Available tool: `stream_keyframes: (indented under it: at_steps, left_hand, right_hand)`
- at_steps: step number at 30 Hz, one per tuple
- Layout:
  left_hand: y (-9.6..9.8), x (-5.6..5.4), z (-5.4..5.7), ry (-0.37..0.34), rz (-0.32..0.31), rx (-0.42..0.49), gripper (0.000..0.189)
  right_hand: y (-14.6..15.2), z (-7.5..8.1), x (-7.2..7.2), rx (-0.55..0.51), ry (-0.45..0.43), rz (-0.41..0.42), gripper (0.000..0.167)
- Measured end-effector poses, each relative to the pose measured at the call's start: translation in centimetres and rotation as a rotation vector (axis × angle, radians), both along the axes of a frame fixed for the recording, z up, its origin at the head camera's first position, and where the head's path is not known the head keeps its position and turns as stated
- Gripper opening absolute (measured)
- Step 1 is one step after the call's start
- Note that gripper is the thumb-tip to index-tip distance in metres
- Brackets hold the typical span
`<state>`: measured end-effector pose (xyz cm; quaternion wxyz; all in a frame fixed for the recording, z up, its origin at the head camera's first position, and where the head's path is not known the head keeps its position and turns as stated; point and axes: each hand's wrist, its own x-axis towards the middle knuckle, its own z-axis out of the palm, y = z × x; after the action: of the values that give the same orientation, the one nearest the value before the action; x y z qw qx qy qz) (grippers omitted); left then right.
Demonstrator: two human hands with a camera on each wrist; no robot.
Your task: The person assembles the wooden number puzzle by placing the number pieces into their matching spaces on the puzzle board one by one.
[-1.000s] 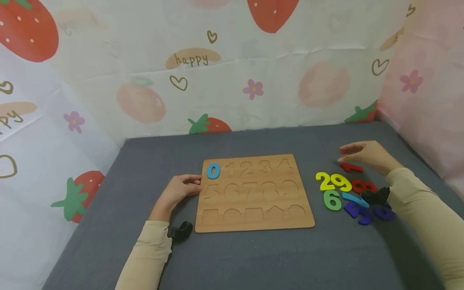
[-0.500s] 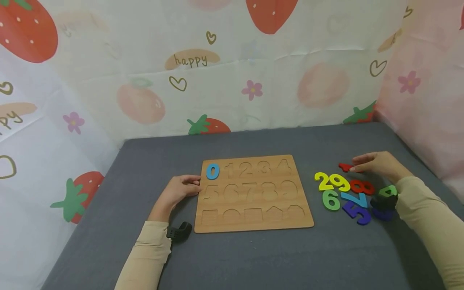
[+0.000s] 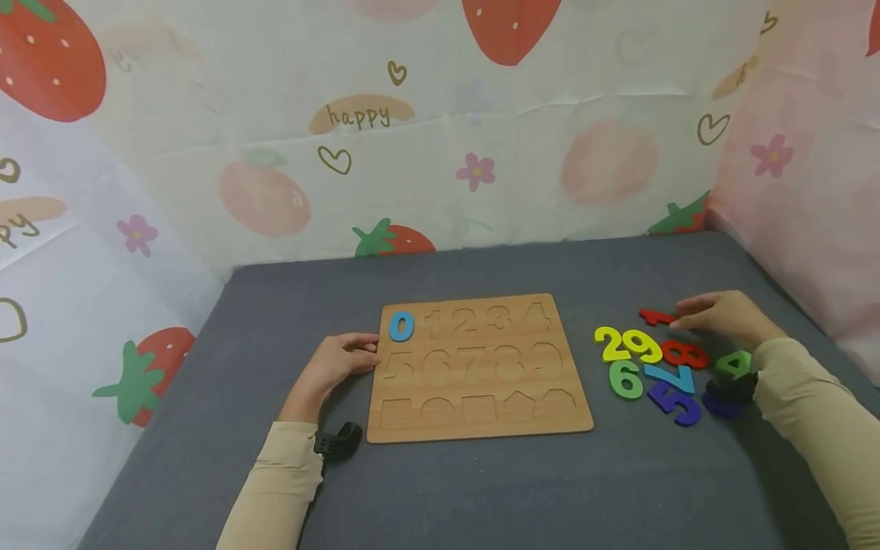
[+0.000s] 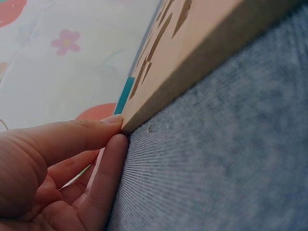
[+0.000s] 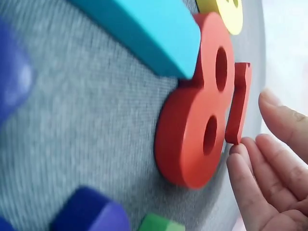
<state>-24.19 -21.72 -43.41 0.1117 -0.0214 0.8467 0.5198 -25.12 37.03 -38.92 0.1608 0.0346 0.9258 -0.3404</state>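
On the bench (image 3: 481,496), far right: right hand (image 3: 730,315) grip released at right end of red 1 (image 3: 656,316), beyond red 8 (image 3: 684,354). Left hand (image 3: 338,357) pinching left edge of wooden board (image 3: 481,387).

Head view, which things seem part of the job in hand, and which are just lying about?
Likely the job:
wooden board
blue 0
red 1 by the right hand
other loose numbers

Just around it:
patterned backdrop
grey cloth
black wrist gear
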Motion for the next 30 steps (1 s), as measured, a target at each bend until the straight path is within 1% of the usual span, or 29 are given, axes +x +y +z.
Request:
stream_keyframes:
  at_steps: [1, 4, 8, 11, 15, 19, 21, 24, 28, 30]
  left_hand:
    - [0.0, 0.0, 0.0, 0.0, -0.002, 0.003, 0.049]
    - [0.0, 0.0, 0.0, -0.003, -0.003, 0.015, 0.049]
    - [0.0, 0.0, 0.0, -0.003, -0.001, 0.019, 0.049]
    - [0.0, 0.0, 0.0, -0.005, 0.004, 0.014, 0.049]
    - [0.1, 0.1, 0.0, -0.005, 0.005, 0.008, 0.049]
    - [0.0, 0.1, 0.0, -0.009, 0.003, 0.015, 0.049]
    - [0.0, 0.1, 0.0, -0.012, 0.011, 0.019, 0.049]
    - [0.1, 0.1, 0.1, -0.007, 0.003, 0.021, 0.049]
    - [0.2, 0.1, 0.2, -0.007, 0.003, 0.018, 0.049]
    - [0.1, 0.1, 0.1, -0.012, 0.015, 0.018, 0.049]
  right_hand:
    - [-0.1, 0.0, 0.0, -0.001, -0.002, 0.008, 0.08]
    - [-0.5, -0.2, -0.1, -0.05, -0.021, 0.011, 0.078]
    - [-1.0, -0.5, -0.8, -0.079, -0.06, 0.011, 0.075]
    - [-1.5, -0.6, -1.2, -0.034, -0.046, 0.047, 0.078]
    - [-1.9, -0.7, -1.6, -0.035, -0.015, 0.129, 0.08]
    - [-2.2, -0.5, -2.1, -0.025, -0.025, 0.184, 0.084]
    - [-2.3, -0.4, -2.3, -0.008, -0.028, 0.201, 0.084]
    - [-2.4, -0.3, -2.5, -0.001, -0.028, 0.223, 0.081]
    - [-2.4, -0.4, -2.8, -0.01, -0.036, 0.227, 0.077]
    - [-2.3, -0.5, -2.9, -0.01, -0.043, 0.231, 0.077]
